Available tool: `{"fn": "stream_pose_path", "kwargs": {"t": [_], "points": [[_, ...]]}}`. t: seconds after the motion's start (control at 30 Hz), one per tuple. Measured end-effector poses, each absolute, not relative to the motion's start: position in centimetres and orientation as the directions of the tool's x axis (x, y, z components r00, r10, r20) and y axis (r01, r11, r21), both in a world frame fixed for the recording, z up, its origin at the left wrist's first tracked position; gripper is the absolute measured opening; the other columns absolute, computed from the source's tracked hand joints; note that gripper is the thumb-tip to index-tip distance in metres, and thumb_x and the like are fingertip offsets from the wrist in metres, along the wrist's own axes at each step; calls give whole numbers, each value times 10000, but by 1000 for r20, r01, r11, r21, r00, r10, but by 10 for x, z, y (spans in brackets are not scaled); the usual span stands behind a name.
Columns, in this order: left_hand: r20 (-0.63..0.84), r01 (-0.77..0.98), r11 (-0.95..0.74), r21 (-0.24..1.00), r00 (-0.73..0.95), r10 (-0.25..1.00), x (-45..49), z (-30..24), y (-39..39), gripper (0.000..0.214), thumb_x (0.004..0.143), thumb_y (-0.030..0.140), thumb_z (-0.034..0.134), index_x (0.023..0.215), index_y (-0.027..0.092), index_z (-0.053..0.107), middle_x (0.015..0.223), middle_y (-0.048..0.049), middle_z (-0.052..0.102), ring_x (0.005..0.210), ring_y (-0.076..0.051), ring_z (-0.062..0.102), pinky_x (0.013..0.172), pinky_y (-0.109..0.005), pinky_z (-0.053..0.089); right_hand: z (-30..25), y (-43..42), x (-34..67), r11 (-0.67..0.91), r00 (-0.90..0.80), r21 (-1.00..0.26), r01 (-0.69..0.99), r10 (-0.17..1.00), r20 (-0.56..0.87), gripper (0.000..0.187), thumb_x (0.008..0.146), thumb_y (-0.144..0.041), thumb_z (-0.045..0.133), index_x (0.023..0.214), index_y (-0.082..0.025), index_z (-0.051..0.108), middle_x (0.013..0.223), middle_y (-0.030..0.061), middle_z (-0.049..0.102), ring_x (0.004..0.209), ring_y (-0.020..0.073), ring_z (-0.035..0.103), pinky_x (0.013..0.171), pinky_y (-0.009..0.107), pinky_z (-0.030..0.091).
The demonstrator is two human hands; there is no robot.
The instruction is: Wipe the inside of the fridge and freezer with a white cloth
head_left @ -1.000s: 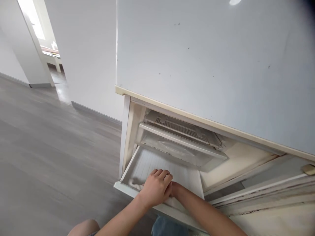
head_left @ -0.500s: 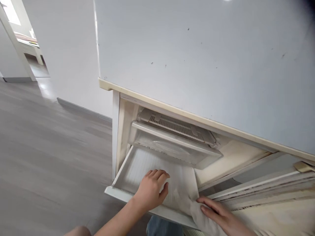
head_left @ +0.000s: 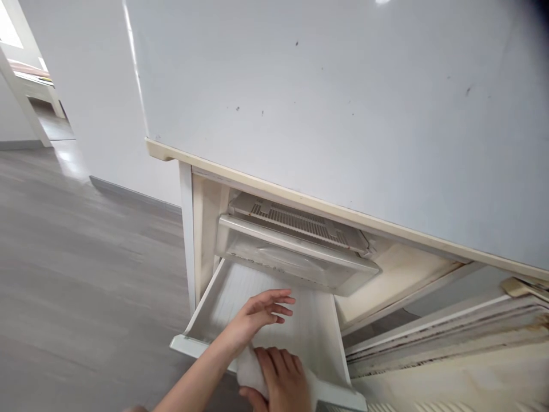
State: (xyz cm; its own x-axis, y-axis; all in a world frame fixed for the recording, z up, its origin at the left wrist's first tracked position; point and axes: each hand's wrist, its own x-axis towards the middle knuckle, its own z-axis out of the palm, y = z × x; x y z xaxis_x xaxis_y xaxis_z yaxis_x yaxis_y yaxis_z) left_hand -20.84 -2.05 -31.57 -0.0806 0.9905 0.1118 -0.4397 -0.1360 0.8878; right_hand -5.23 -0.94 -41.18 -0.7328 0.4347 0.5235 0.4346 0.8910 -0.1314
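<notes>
A white freezer drawer (head_left: 302,332) is pulled out low in the fridge compartment. Over its interior hovers my left hand (head_left: 261,312), fingers spread and holding nothing. Below it, at the drawer's front edge, my right hand (head_left: 283,377) is wrapped over a white cloth (head_left: 251,372). The cloth lies bunched against the front lip, close under my left forearm. Part of the lip is hidden behind both hands. A clear-fronted upper drawer (head_left: 291,257) sits above the pulled-out one.
The fridge's white top (head_left: 321,114) spans the upper view, with dark specks. Its open door (head_left: 446,343) stands at right with a stained gasket. A slatted shelf (head_left: 295,220) lies above the drawers. Grey wood-look floor (head_left: 86,286) extends left, beside a white wall (head_left: 107,114).
My right hand has carried the cloth left from the drawer's right side to its front edge. My left hand's fingers have straightened and spread. The view has shifted slightly.
</notes>
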Motion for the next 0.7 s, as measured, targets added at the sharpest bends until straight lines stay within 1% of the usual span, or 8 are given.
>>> {"fn": "stream_pose_path", "kwargs": {"t": [0.1, 0.17, 0.27, 0.4, 0.47, 0.53, 0.6, 0.7], "points": [[137, -379, -154, 913, -72, 988, -218, -310, -24, 440, 772, 215, 590, 1211, 251, 600, 1243, -95, 629, 1057, -235, 611, 914, -401, 450, -394, -34, -97, 878, -764, -164, 449, 472, 439, 445, 657, -579, 704, 930, -241, 609, 797, 49, 649, 697, 252, 571, 628, 400, 417], [176, -358, -184, 915, -55, 983, -228, -304, -28, 419, 811, 246, 580, 1230, 251, 589, 1255, -99, 622, 1076, -239, 601, 941, -410, 439, -381, -44, -117, 887, -797, -161, 432, 459, 392, 411, 639, -520, 753, 887, -229, 604, 789, 38, 641, 691, 251, 573, 619, 403, 423], [211, -493, -229, 839, -93, 973, -241, -294, -34, 432, 812, 250, 576, 1243, 238, 584, 1256, -100, 623, 1068, -231, 604, 931, -386, 445, -369, -49, -127, 904, -809, -162, 396, 427, 405, 419, 622, -532, 773, 843, -223, 598, 739, 20, 617, 648, 238, 568, 573, 386, 415], [185, -666, -218, 714, -121, 975, -243, -284, -40, 473, 767, 223, 546, 1237, 219, 596, 1283, -100, 611, 1059, -231, 608, 913, -384, 455, -373, -37, -114, 938, -781, -139, 319, 343, 522, 535, 651, -620, 718, 995, -221, 620, 711, 11, 616, 613, 209, 564, 536, 349, 403], [169, -698, -196, 689, -108, 980, -241, -283, -42, 493, 762, 242, 511, 1249, 215, 587, 1309, -106, 592, 1077, -241, 600, 925, -404, 449, -382, -27, -100, 954, -753, -95, 284, 283, 594, 588, 730, -668, 608, 1099, -210, 612, 742, 26, 643, 601, 200, 564, 531, 343, 408], [156, -720, -175, 672, -93, 983, -239, -282, -45, 523, 748, 261, 488, 1261, 210, 576, 1329, -112, 574, 1089, -248, 593, 928, -415, 447, -391, -17, -82, 960, -732, -35, 276, 234, 640, 612, 832, -673, 444, 1190, -199, 593, 827, 57, 684, 648, 207, 599, 581, 350, 443], [155, -739, -168, 653, -87, 984, -239, -280, -47, 539, 736, 277, 480, 1262, 207, 576, 1330, -113, 572, 1085, -250, 594, 915, -413, 453, -400, -10, -61, 953, -727, 33, 301, 207, 655, 572, 910, -601, 334, 1254, -212, 575, 955, 74, 710, 758, 221, 647, 672, 357, 479], [184, -769, -176, 614, -77, 980, -240, -277, -49, 515, 742, 274, 493, 1245, 224, 594, 1295, -90, 604, 1061, -235, 607, 891, -384, 464, -409, -7, -27, 906, -713, 107, 410, 245, 657, 366, 942, -335, 405, 1260, -300, 584, 1094, 30, 701, 948, 222, 668, 799, 348, 494]]}}
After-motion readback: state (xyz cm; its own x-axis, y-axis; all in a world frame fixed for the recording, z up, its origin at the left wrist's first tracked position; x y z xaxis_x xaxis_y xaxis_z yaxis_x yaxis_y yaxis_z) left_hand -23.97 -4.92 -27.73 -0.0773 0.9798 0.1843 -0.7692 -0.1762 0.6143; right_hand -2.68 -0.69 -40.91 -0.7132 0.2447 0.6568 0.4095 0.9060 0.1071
